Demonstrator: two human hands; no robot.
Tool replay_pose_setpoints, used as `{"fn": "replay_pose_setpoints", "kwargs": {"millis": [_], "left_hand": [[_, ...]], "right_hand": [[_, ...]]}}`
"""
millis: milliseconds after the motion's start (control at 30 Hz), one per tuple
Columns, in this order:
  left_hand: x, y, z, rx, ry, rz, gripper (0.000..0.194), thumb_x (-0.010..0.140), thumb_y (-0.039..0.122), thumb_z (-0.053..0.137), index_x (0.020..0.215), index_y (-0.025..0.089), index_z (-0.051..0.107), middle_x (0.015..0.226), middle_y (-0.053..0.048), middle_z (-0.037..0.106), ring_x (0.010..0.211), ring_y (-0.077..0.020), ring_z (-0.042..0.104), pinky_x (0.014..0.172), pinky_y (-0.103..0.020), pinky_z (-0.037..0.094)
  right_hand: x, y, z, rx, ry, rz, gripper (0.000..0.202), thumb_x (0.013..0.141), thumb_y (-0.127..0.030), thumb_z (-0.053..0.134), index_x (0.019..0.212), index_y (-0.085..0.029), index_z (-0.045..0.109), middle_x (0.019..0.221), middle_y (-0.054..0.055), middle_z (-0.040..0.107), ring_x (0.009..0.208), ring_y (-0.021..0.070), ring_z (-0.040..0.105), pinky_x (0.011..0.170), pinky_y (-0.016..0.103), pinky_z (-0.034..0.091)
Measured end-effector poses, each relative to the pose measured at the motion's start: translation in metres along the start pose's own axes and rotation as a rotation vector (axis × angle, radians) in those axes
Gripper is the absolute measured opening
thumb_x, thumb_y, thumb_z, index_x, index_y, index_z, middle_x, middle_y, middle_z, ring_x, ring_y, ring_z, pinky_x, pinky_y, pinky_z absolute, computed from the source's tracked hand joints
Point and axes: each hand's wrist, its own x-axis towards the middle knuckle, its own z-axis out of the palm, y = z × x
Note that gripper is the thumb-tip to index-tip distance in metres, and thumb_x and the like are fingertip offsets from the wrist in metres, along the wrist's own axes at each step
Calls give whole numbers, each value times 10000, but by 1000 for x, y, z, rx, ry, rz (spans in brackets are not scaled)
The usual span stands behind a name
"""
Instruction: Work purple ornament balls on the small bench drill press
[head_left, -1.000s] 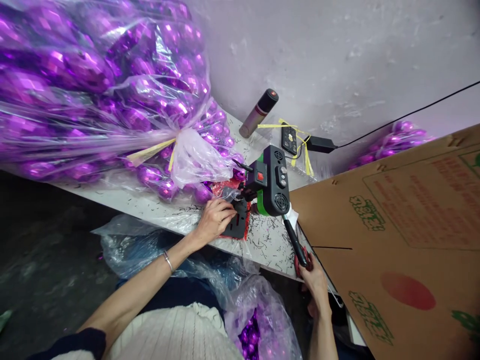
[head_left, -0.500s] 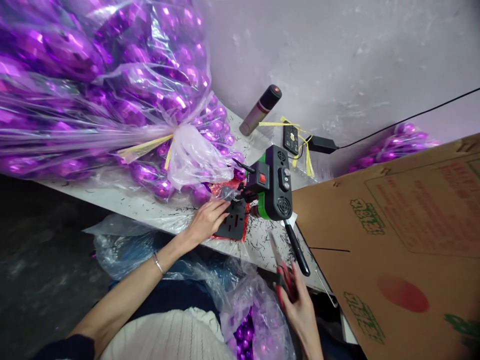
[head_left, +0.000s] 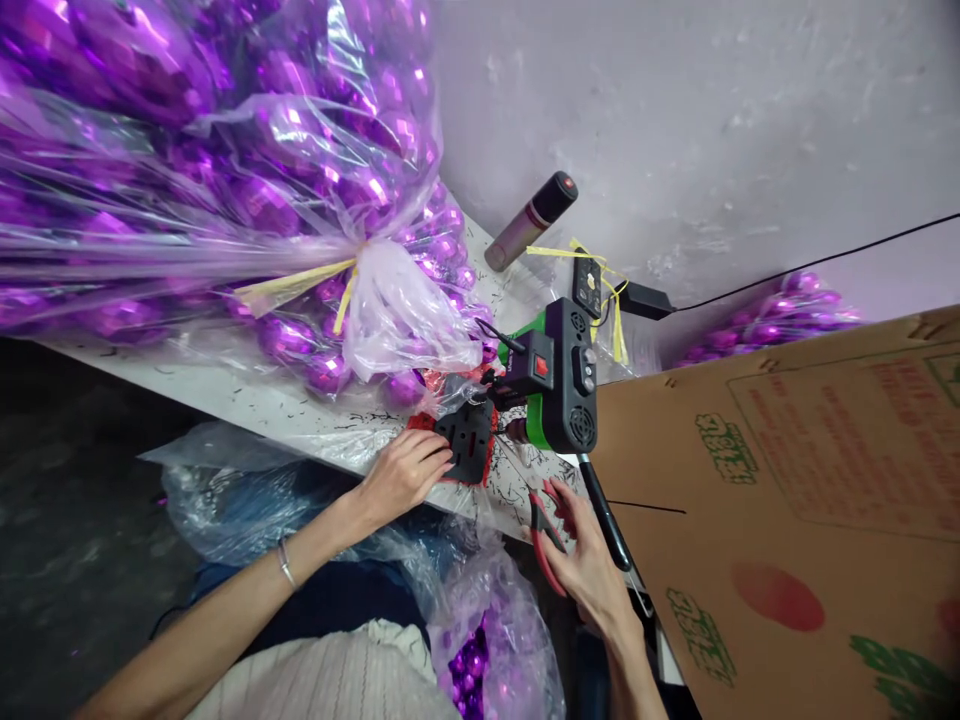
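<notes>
The red-handled pair of cutting pliers [head_left: 544, 535] sits in the right hand [head_left: 589, 575] at the near edge of the white counter [head_left: 247, 405]; the grip is closed about the handles, fingers wrapped round them, the tips pointing far and left toward the machine. Just left of it the left hand [head_left: 401, 475] lies with fingers curled on the near edge of the flat black slotted plate [head_left: 469, 450], which rests on a red base at the foot of the black-and-green benchtop machine [head_left: 559, 375] (its red switch faces the person). The machine's black lever handle [head_left: 604, 520] slants down toward the near right, just beside the right hand.

Room is tight here: on the right, a tilted brown cardboard box panel [head_left: 787, 480] crowds up against the machine and lever; on the left and far side, a big clear plastic bag of shiny purple baubles [head_left: 225, 180], tied with a yellow strip, bulges over the counter almost to the plate. The bare strip of counter between is littered with small dark clippings. Farther back, a grey spray can with a black cap [head_left: 532, 220] leans by the wall, near a black power adapter [head_left: 645, 298]. Below the counter's near edge, a smaller clear bag of purple baubles [head_left: 487, 650] hangs open between the arms.
</notes>
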Motion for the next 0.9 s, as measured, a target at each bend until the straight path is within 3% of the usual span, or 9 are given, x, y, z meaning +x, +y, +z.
{"fn": "replay_pose_setpoints", "kwargs": {"millis": [133,333,467,667,900], "left_hand": [[-3,3,5,-81,0,-41,181,943,241,558,960,141,708,978,-85,737,916,-217,679,817,-362,566],[4,4,14,-498,-30,-459,207,934,287,571,1010,189,737,1035,-76,737,926,-186,700,853,-313,564],[19,1,20,-611,-52,-584,212,914,311,592,1006,198,746,1016,-55,746,909,-171,711,829,-271,569],[42,2,28,-748,-123,-636,203,887,304,611,989,208,758,998,-32,757,900,-161,717,833,-235,560],[42,4,33,-734,-108,-651,193,894,289,594,905,188,758,850,-20,761,763,-143,716,682,-199,554]], "right_hand": [[3,6,-13,-99,-53,-23,567,833,-403,619,1375,-281,508,1295,70,634,1165,264,624,995,423,511],[-6,8,-5,10,-57,11,598,830,-360,627,1396,-262,462,1381,98,572,1242,260,580,1026,425,495],[-14,4,-1,55,-52,33,617,802,-326,649,1389,-262,470,1366,99,593,1216,264,602,992,420,520],[-6,-19,12,136,-5,96,635,768,-354,690,1367,-241,512,1336,101,626,1117,262,660,914,385,564],[-10,-35,22,404,17,242,604,712,-416,753,1274,-247,609,1288,69,668,1172,263,644,1018,394,520]]}}
